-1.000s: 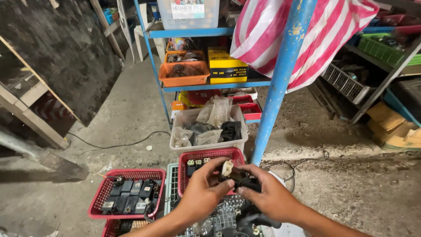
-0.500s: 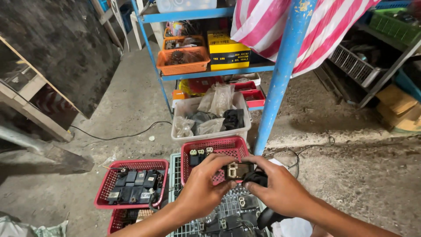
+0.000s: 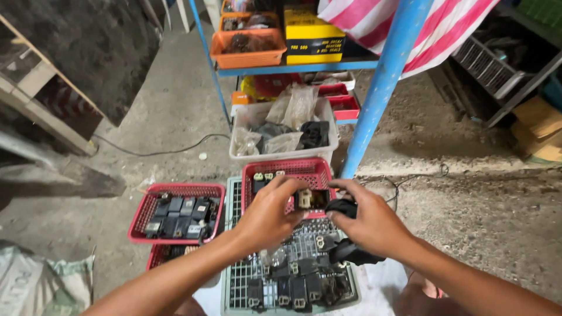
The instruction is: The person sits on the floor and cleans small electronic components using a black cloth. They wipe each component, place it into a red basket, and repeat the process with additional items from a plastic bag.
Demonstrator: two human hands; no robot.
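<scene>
My left hand [image 3: 266, 216] and my right hand [image 3: 369, 222] meet over the baskets and together hold a small black electrical part with a pale connector face [image 3: 310, 199]. The fingers of both hands pinch its sides. Below them a grey-green wire basket [image 3: 234, 281] holds several similar black parts. Just beyond the hands stands a red basket [image 3: 304, 167] with a few small connectors in its near left corner.
A second red basket [image 3: 149, 208] of black parts lies to the left, another red one below it. A white tub [image 3: 243, 120] of bagged parts sits by a blue shelf post [image 3: 380, 88]. An orange bin [image 3: 249, 58] and yellow box [image 3: 313, 44] rest on the shelf. A cable [image 3: 158, 152] crosses the concrete floor.
The view has tilted downward, so the shelf has slid up in the picture. Both hands stayed together on the black part and turned it so its pale connector face shows.
</scene>
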